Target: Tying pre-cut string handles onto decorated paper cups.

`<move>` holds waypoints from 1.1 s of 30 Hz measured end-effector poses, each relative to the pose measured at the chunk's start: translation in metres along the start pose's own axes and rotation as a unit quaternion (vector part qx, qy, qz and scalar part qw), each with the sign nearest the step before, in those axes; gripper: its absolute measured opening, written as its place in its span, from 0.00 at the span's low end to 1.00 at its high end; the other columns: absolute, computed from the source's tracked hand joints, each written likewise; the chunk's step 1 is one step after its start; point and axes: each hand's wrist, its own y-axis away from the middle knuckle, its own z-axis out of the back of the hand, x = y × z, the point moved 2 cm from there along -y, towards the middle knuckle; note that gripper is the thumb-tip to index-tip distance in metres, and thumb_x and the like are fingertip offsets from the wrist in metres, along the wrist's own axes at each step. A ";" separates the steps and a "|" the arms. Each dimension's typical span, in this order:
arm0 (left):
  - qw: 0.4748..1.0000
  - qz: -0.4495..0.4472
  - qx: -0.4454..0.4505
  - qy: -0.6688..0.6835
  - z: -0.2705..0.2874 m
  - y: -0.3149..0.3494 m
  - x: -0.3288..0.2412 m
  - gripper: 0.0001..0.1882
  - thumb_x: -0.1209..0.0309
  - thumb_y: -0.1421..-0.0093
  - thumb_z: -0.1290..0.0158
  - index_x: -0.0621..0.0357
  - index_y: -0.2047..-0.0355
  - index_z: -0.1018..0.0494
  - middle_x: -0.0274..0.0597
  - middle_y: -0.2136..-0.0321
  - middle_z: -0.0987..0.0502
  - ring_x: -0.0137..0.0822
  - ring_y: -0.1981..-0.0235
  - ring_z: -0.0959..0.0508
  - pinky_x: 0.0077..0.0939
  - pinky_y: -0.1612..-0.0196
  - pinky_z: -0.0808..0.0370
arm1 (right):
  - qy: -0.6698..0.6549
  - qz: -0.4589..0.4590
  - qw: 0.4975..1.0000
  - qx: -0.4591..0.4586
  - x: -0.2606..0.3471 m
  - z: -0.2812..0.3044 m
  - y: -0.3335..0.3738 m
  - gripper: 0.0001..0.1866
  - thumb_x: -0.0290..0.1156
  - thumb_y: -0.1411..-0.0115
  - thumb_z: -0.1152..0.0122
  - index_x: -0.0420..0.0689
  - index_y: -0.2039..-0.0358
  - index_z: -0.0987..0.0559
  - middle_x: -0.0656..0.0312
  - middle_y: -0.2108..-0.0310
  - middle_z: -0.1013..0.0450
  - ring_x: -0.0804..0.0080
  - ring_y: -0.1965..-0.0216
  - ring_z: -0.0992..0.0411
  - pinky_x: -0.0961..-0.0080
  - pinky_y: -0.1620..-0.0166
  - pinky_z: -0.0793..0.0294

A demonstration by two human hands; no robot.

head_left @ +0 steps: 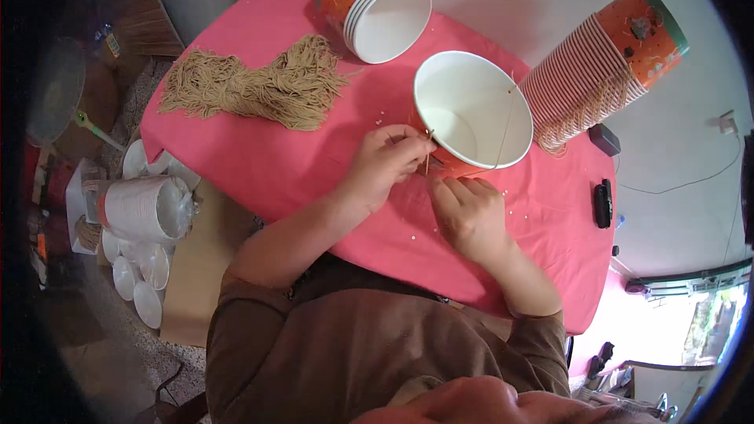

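Note:
A large orange paper bucket [440, 106] with a white inside stands tilted on the table in front of me. A thin brown cord [505, 127] runs from a hole in its far right rim across the opening toward the near side. At the near left rim, my left hand [385, 159] pinches the cord. Just below, my right hand [471, 212] has its fingers closed on the cord's lower part, close against the bucket's outer wall. The fingertips partly hide the cord's end. A thick bundle of tan cords [255, 82] lies to the left of the bucket.
A long stack of orange buckets [585, 63] with cords leans at the right. Another short stack [377, 12] lies behind. Small white discs [413, 238] dot the pink tablecloth [377, 239]. A black object [602, 204] lies near the right edge. Wrapped white cups [145, 208] are at the left.

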 end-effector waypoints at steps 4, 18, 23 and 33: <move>1.000 -0.011 -0.007 -0.015 -0.001 -0.004 -0.009 0.05 0.72 0.43 0.45 0.57 0.75 0.28 0.25 0.82 0.34 0.15 0.84 0.40 0.12 0.82 0.47 | 0.044 0.041 0.998 -0.033 0.006 -0.005 0.001 0.16 0.27 0.57 0.43 0.39 0.63 0.25 0.60 0.71 0.27 0.68 0.76 0.30 0.71 0.74 0.31; 0.983 -0.054 -0.004 -0.174 -0.009 -0.019 -0.020 0.04 0.75 0.46 0.46 0.61 0.76 0.26 0.29 0.79 0.28 0.19 0.77 0.31 0.16 0.74 0.35 | 0.098 0.074 0.992 -0.032 0.006 -0.013 0.002 0.13 0.29 0.53 0.45 0.39 0.66 0.26 0.63 0.75 0.32 0.72 0.76 0.32 0.74 0.75 0.32; 0.975 -0.055 -0.005 -0.216 -0.013 -0.022 -0.026 0.05 0.75 0.46 0.47 0.60 0.79 0.27 0.28 0.80 0.28 0.19 0.77 0.31 0.17 0.73 0.35 | 0.081 0.074 0.993 -0.035 0.004 -0.014 0.002 0.12 0.28 0.53 0.45 0.39 0.66 0.26 0.62 0.75 0.31 0.71 0.77 0.32 0.74 0.77 0.33; 0.944 -0.090 0.105 -0.299 -0.004 -0.029 -0.024 0.04 0.75 0.44 0.45 0.63 0.73 0.26 0.31 0.74 0.25 0.18 0.76 0.31 0.17 0.73 0.33 | 0.041 0.080 0.994 -0.065 -0.006 -0.011 0.009 0.14 0.31 0.54 0.46 0.39 0.66 0.25 0.62 0.76 0.30 0.70 0.76 0.29 0.74 0.75 0.29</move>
